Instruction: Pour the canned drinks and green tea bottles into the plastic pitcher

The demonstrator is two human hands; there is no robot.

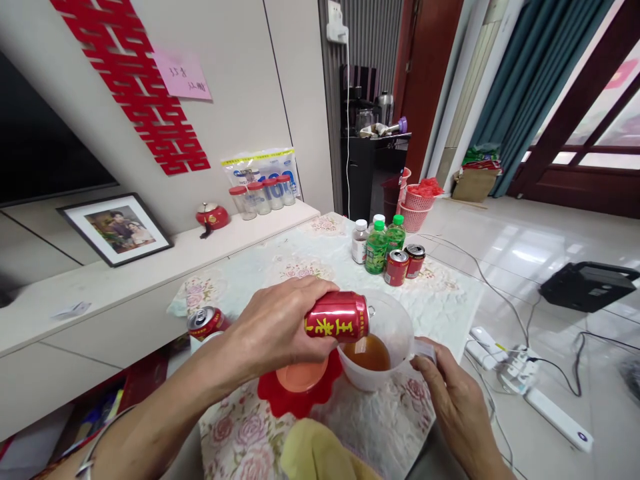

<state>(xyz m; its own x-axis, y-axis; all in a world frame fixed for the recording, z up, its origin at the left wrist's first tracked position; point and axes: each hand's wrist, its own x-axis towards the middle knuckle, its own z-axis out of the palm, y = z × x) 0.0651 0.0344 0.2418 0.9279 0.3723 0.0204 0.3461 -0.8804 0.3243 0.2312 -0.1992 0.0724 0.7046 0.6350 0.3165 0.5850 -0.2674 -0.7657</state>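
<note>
My left hand (280, 320) is wrapped round a red drink can (343, 317), tipped on its side with its open end over a clear plastic measuring jug (390, 327). Brown liquid (367, 353) lies in the bottom of the jug. My right hand (450, 380) grips the jug's handle on the right. Partly under the left hand, an orange bowl (303, 375) sits on a red scalloped plate (285, 400). Another red can (206, 322) stands beyond my left forearm. A yellow cloth (320, 453) is at the near table edge.
At the table's far right stand green-capped bottles (376, 250), a white-capped bottle (359, 241) and two cans (397, 268). Behind, a ledge holds a framed photo (120, 230), a red pot (213, 217) and several red-lidded jars (257, 198). Power strips (520, 369) and cables lie on the floor.
</note>
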